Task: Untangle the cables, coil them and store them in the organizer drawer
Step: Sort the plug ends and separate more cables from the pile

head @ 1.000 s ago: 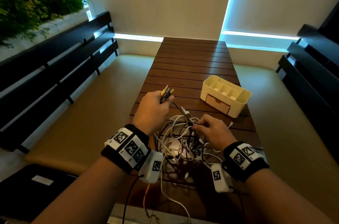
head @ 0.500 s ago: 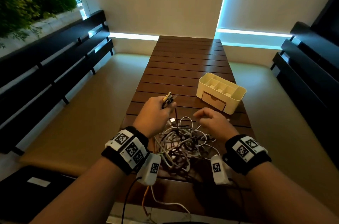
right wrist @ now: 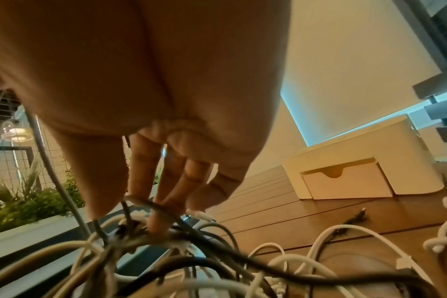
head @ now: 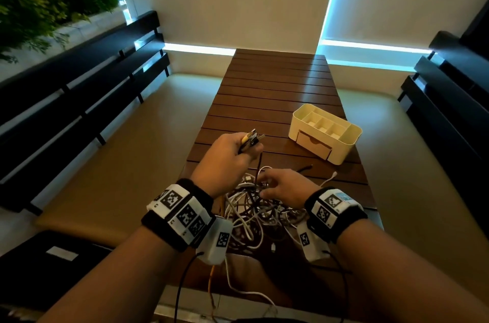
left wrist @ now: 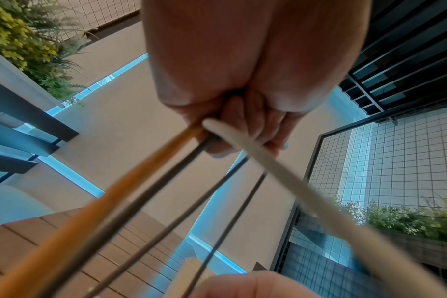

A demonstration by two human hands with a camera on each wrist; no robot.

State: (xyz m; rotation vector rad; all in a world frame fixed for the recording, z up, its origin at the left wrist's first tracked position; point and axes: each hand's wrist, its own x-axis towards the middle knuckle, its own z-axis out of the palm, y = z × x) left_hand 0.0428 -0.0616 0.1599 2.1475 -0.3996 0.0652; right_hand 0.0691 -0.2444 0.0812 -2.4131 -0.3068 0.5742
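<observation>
My left hand point(head: 227, 156) grips several plug ends; my right hand point(head: 285, 186), fingers spread, probes the cable tangle point(head: 254, 214) at 6 o'clock of the organizer point(head: 344, 149); hard pulling risks tightening knots.

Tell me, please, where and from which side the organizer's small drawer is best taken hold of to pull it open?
Take the drawer at the half-round notch in the top edge of its front: there is no knob, and that cut-out is the only place for fingers to hook. Come from the front of the cream organizer, the side facing the cable tangle, likely with the nearer right hand.
</observation>
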